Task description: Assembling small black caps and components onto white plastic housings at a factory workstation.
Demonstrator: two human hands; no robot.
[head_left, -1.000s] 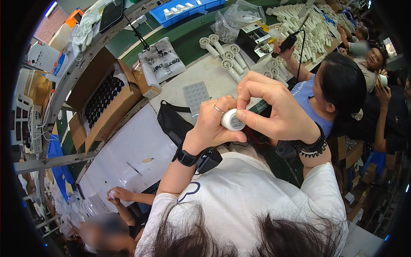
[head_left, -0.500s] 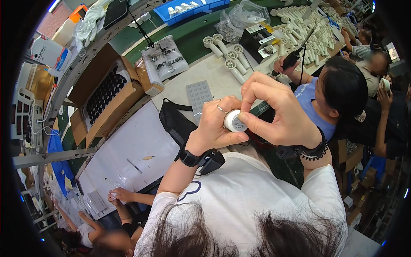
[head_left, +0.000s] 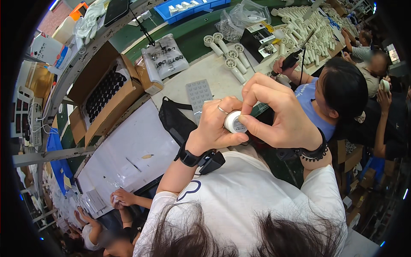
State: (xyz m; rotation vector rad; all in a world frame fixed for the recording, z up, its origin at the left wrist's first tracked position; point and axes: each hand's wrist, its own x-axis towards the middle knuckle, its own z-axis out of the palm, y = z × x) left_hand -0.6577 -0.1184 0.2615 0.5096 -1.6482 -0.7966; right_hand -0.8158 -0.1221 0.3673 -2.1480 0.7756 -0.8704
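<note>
My left hand (head_left: pixel 209 128) is closed round a short white cylindrical part (head_left: pixel 230 121), holding it in front of my chest with one end turned up toward me. A round grey label (head_left: pixel 239 125) with fine print covers that end. From the right, my right hand (head_left: pixel 274 113) pinches at the rim of the part, its thumb tip pressed on the edge of the label. The side of the part within my left palm is hidden. Just beyond my left hand a grey sheet (head_left: pixel 199 95) with rows of small marks lies on the table, beside a black cloth pouch (head_left: pixel 172 122).
Several white tubular parts (head_left: pixel 235 70) lie on the table ahead, near a black boxy device (head_left: pixel 258 42). An open carton (head_left: pixel 114 103) of black round pieces stands left, by a clear bag (head_left: pixel 166 58). At right, a co-worker (head_left: pixel 338 90) grips a black power screwdriver (head_left: pixel 291 61).
My hands stay almost in place; the white part and its label have turned slightly. At lower left, other people's hands and heads have shifted a little.
</note>
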